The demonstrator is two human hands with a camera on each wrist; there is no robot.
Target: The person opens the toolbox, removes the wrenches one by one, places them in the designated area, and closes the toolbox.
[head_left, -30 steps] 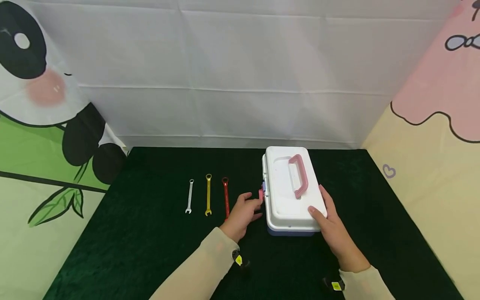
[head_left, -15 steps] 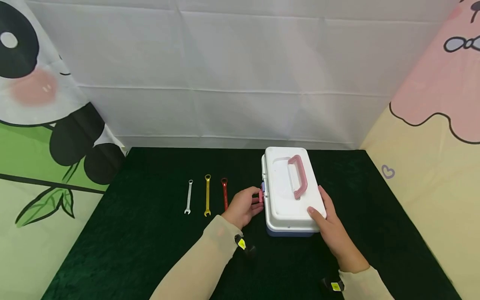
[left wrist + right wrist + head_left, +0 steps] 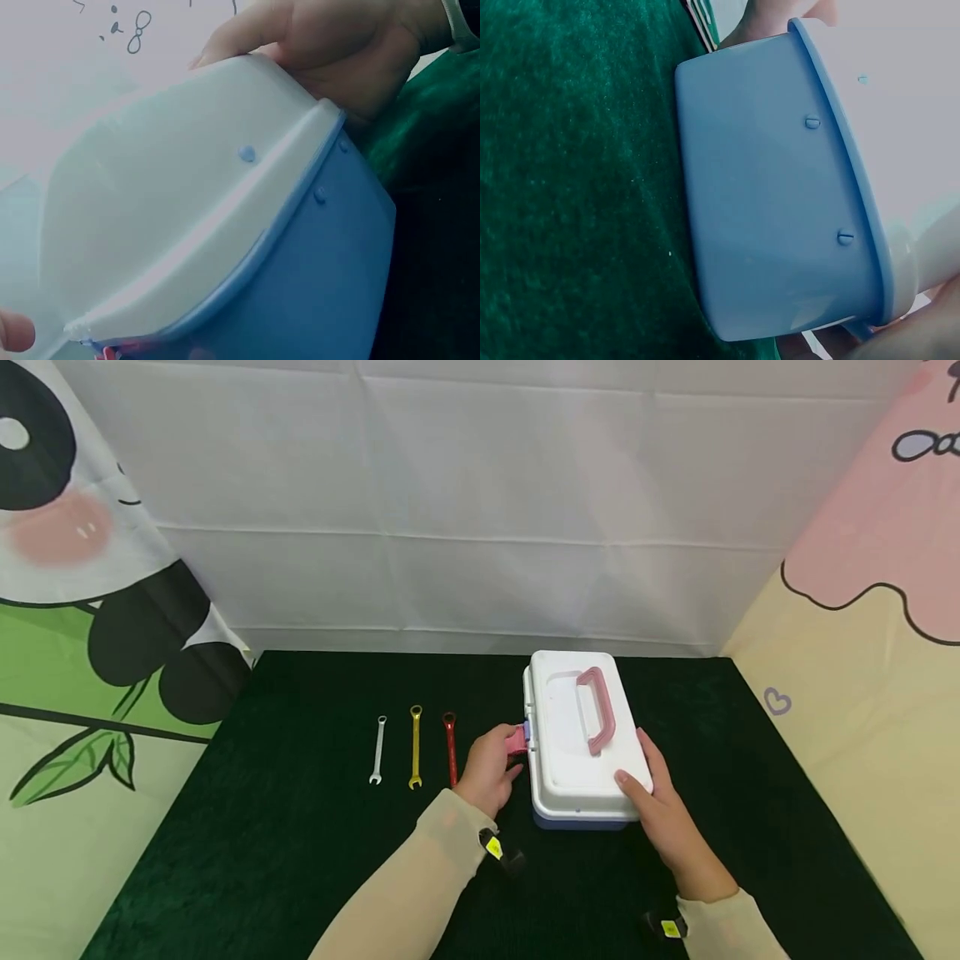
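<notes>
Toolbox (image 3: 581,739), white-lidded over a blue base, sat right of centre on the dark green cloth (image 3: 300,843). In the head view the left hand (image 3: 489,770), which a second before had only reached toward the pink latch (image 3: 517,741), had closed its fingers round it and lifted it outward, so the lid looked about to be freed; the right hand (image 3: 662,814) stayed curled over the near right corner, steadying the box. Three wrenches (image 3: 415,747) lay just left. The left wrist view showed only lid and base up close, the latch cut off at the bottom edge. The right wrist view showed the blue base (image 3: 772,202) on cloth, fingers barely visible.
</notes>
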